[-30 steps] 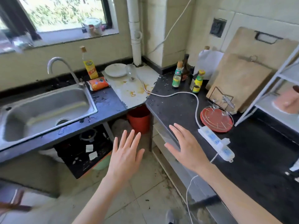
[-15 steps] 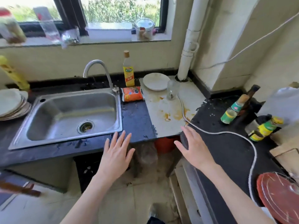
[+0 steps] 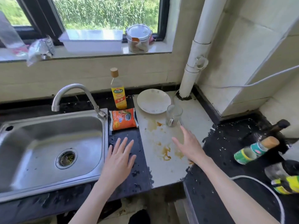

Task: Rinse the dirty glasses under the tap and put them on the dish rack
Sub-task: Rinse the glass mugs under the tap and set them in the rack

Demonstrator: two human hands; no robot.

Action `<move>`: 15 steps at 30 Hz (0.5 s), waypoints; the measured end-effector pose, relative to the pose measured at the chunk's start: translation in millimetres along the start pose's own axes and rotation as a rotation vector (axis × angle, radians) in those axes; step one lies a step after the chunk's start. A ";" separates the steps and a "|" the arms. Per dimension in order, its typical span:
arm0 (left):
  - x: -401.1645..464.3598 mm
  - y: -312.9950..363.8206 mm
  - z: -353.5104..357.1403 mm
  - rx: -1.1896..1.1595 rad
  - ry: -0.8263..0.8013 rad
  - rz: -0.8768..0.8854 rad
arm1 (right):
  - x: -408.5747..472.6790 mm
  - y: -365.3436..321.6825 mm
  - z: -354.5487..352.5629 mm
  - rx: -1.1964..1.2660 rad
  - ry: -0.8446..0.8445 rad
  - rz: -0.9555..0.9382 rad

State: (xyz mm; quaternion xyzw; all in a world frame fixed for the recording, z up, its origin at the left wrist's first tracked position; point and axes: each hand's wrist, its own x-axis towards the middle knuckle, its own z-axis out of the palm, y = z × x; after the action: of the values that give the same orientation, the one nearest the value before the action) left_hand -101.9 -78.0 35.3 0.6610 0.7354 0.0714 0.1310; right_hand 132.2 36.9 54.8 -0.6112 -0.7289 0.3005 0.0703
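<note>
On the pale, stained stretch of counter (image 3: 161, 167) right of the sink stands the glass (image 3: 174, 115), upright, something small and metallic lying in its bottom, though what it is cannot be made out. Just behind and to its left sits a white plate (image 3: 153, 100), its rim close to the glass. The right hand (image 3: 189, 145) hovers over the stained surface just short of the glass, fingers straight and spread, holding nothing, the longest fingertip pointing up toward the glass base but not touching it. The left hand (image 3: 119, 159) is flat and open too, fingers extended over the dark wet strip of counter beside the sink's edge, gripping nothing. Ahead of it lies an orange packet (image 3: 123, 121), and behind that stands a yellow-labelled bottle (image 3: 118, 91) against the wall. The steel sink (image 3: 19, 189) spreads out to the left, its curved tap (image 3: 71, 89) arching over the basin. Up on the windowsill sit a white tray (image 3: 92, 41) and a lidded clear jar (image 3: 138, 38). Off to the right on the black counter, several bottles (image 3: 257, 149) show blurred, and a white cable (image 3: 265, 189) loops past them.
</note>
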 end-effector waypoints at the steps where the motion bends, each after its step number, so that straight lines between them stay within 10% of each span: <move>1: 15.5 -2.4 0.1 -0.006 0.004 0.015 | 17.3 0.7 0.0 0.026 0.009 0.038; 9: 110.4 -15.7 1.5 0.014 -0.002 0.128 | 112.5 -4.3 15.1 0.298 0.018 0.326; 15: 125.9 -17.6 8.1 0.079 -0.043 0.128 | 140.2 -16.0 25.2 0.950 0.013 0.679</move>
State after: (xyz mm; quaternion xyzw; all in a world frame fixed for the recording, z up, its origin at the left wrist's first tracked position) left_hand -127.9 44.2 10.3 0.7127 0.6909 0.0364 0.1159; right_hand 72.7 157.7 5.6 -0.7140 -0.2768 0.5963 0.2410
